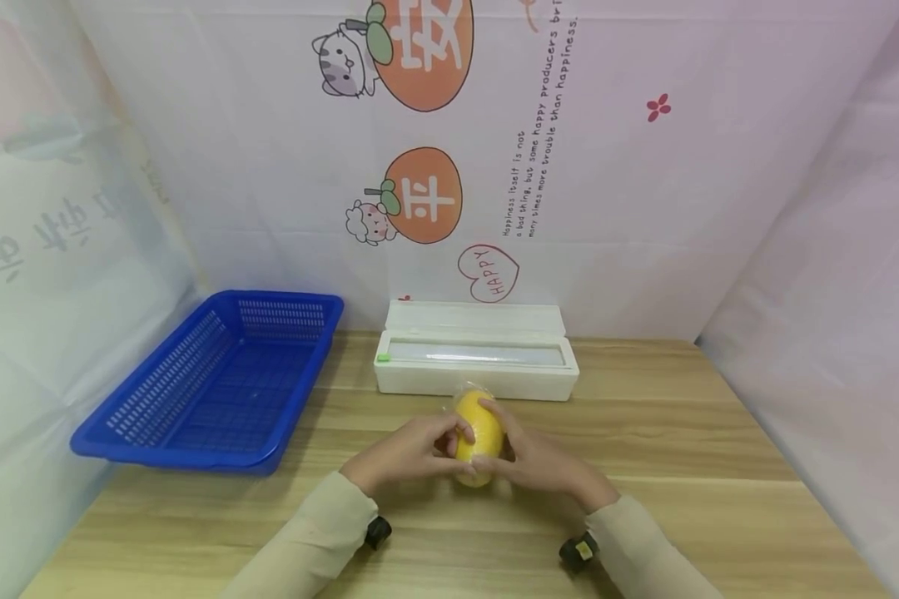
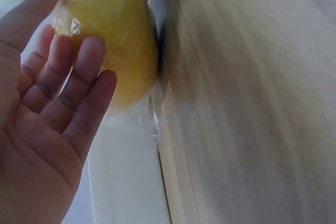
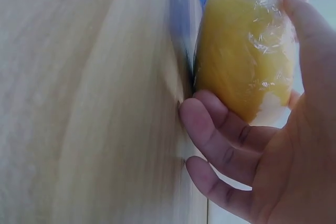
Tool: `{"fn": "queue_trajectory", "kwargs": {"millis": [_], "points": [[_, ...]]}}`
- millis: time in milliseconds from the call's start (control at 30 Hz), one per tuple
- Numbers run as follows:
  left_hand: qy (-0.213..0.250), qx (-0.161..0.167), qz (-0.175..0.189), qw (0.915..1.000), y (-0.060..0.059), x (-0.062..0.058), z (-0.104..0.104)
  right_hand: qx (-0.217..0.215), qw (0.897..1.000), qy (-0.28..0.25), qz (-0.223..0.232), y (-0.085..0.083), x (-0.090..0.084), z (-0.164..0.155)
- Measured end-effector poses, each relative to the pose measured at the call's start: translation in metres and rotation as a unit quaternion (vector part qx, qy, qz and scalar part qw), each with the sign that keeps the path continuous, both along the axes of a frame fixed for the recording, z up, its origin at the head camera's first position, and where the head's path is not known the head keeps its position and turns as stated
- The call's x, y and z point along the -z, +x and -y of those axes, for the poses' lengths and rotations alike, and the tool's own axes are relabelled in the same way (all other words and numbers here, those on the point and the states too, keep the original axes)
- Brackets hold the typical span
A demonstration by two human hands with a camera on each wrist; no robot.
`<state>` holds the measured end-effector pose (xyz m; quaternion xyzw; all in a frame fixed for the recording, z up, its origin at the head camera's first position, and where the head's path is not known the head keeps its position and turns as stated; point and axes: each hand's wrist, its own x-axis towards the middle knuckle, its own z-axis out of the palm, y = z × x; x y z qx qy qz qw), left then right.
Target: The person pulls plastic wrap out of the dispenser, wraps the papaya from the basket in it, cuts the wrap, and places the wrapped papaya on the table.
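Observation:
A yellow oval fruit (image 1: 479,437) wrapped in clear cling film stands on the wooden table (image 1: 682,449), held between both hands. My left hand (image 1: 412,453) grips its left side, thumb over the top and fingers lying along the film (image 2: 118,40). My right hand (image 1: 543,462) cups the right side. In the right wrist view its fingers (image 3: 220,129) curl under the fruit (image 3: 241,51) and the thumb lies over it. The film is wrinkled and a loose tail of it hangs at the fruit's lower end.
A white cling-film dispenser box (image 1: 475,362) with its lid open lies just behind the fruit. A blue slotted basket (image 1: 285,297) sits at the left of the table. Printed sheets wall in the table at the back and both sides.

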<state>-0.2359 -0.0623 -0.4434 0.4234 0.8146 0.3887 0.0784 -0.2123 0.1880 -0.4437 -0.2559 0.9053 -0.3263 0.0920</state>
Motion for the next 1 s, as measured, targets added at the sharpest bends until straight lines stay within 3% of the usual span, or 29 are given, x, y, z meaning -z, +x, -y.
{"fn": "queue_trajectory", "kwargs": {"millis": [333,467,600,900,1000], "points": [[0.003,0.016,0.005,0.9999,-0.0039,-0.0011,0.0003,-0.010,0.999,-0.029,0.015,-0.0019,-0.0006,-0.0014],[0.017,0.037,0.043,0.9982,-0.0038,-0.0038,0.0043,-0.014,0.999,-0.032,0.019,-0.0036,-0.0006,-0.0026],[0.029,0.038,0.085,0.9952,-0.0020,-0.0084,0.0067,-0.010,0.999,-0.030,0.019,-0.0038,0.0012,-0.0036],[0.038,0.028,0.057,0.9972,-0.0048,-0.0004,0.0036,0.026,0.999,-0.017,-0.011,0.0004,0.0059,0.0029],[0.037,0.026,0.058,0.9973,-0.0050,0.0005,0.0031,0.022,0.999,-0.037,0.007,0.0014,0.0050,0.0029]]}}
